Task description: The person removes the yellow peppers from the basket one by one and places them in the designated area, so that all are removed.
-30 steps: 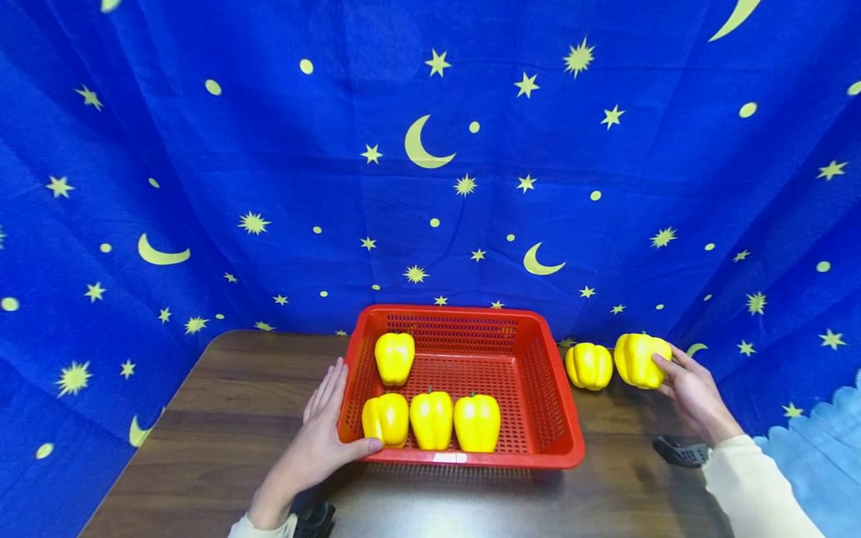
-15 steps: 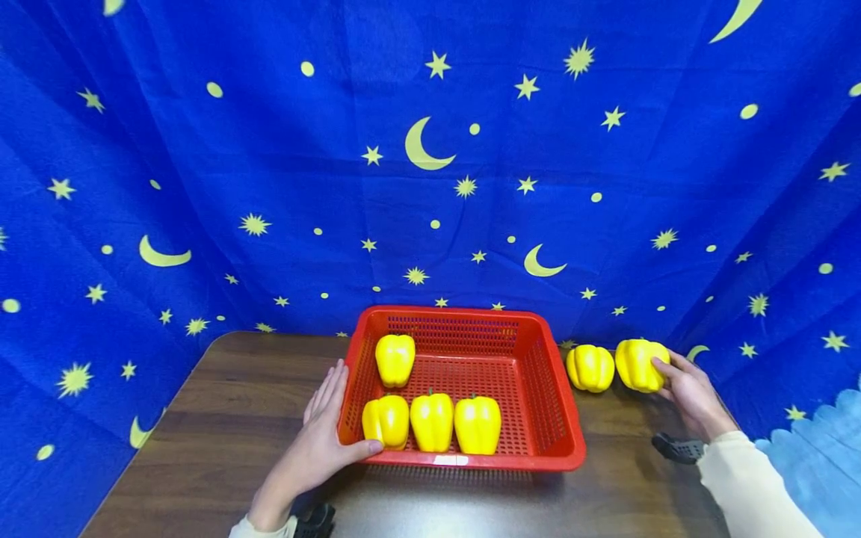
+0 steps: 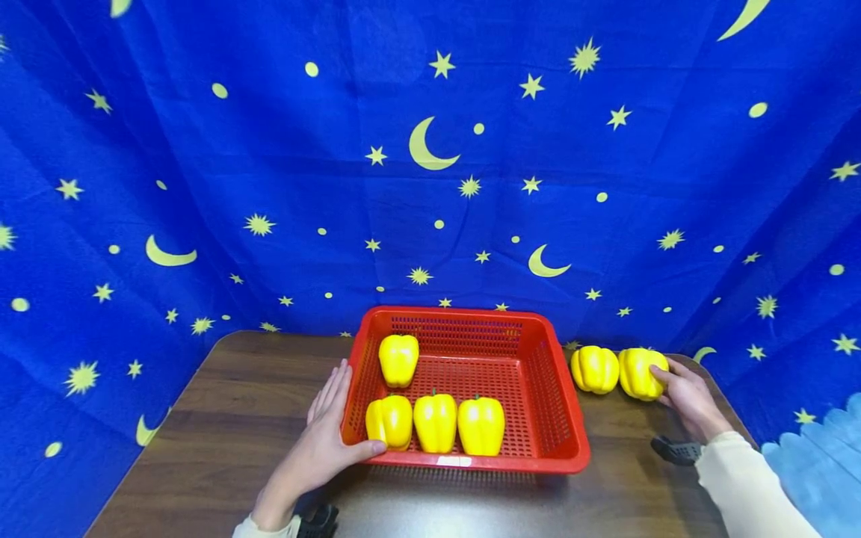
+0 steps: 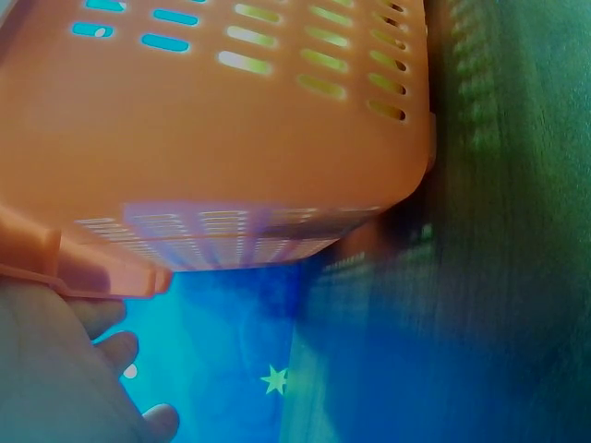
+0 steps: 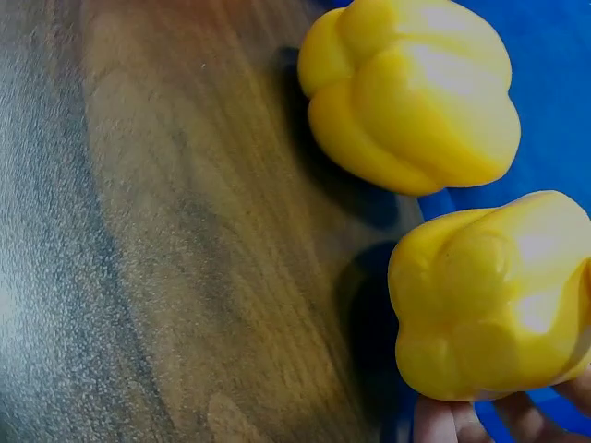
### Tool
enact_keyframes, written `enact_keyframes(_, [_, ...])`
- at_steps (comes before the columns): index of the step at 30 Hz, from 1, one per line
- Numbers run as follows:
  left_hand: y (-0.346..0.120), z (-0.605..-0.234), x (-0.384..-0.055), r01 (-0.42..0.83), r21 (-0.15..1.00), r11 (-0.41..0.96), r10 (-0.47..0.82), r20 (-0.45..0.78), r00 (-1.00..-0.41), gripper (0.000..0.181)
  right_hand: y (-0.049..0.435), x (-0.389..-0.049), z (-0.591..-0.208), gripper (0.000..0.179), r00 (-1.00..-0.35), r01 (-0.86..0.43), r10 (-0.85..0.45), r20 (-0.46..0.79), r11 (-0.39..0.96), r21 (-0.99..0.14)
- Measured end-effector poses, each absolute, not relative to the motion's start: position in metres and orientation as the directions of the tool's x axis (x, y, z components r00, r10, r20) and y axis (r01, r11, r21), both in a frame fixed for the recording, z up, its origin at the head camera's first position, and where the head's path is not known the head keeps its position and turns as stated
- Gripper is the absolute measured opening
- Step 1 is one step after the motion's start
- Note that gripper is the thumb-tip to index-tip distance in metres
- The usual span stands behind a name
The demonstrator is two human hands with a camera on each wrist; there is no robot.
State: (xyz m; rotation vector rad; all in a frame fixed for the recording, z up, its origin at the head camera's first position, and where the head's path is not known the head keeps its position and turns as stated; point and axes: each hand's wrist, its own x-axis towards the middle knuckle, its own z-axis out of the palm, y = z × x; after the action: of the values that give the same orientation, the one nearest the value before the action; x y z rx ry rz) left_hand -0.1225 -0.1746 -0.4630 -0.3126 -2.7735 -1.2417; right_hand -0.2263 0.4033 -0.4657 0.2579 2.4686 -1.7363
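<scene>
My right hand [image 3: 693, 403] grips a yellow bell pepper [image 3: 642, 373] at the table's right end, the thumb on its near side and the fingers partly hidden behind it. Another yellow bell pepper [image 3: 595, 369] stands just left of it, between it and the red basket [image 3: 572, 418]. In the right wrist view the gripped pepper [image 5: 489, 305] shows its lobed bottom, fingers under it. My left hand [image 3: 326, 426] rests against the basket's left rim, fingers straight along the outside and thumb on the front corner. The left wrist view shows the basket's slotted side [image 4: 231, 129] beside those fingertips.
Inside the basket, three yellow bell peppers line the front, one of them a front-left pepper [image 3: 389, 422], and a single pepper [image 3: 399, 360] is at the back left. A blue curtain [image 3: 430, 209] with stars and moons hangs right behind the wooden table [image 3: 222, 418].
My right hand has lowered the bell pepper a little, bringing it level with and close beside its neighbour. The left hand stays on the basket. The head view has shifted slightly.
</scene>
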Motion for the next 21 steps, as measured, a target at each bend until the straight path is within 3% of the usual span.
enact_keyframes(6, [-0.1745, -0.4626, -0.1231, 0.226, 0.725, 0.650, 0.153, 0.167, -0.974, 0.119, 0.4028, -0.2271, -0.4669, 0.073, -0.969, 0.247, 0.099, -0.226, 0.407, -0.879])
enact_keyframes(21, [-0.1742, -0.4625, -0.1222, 0.218, 0.731, 0.646, 0.154, 0.155, -0.976, 0.119, 0.4030, -0.2294, -0.4676, 0.073, -0.967, 0.253, 0.075, -0.244, 0.395, -0.883])
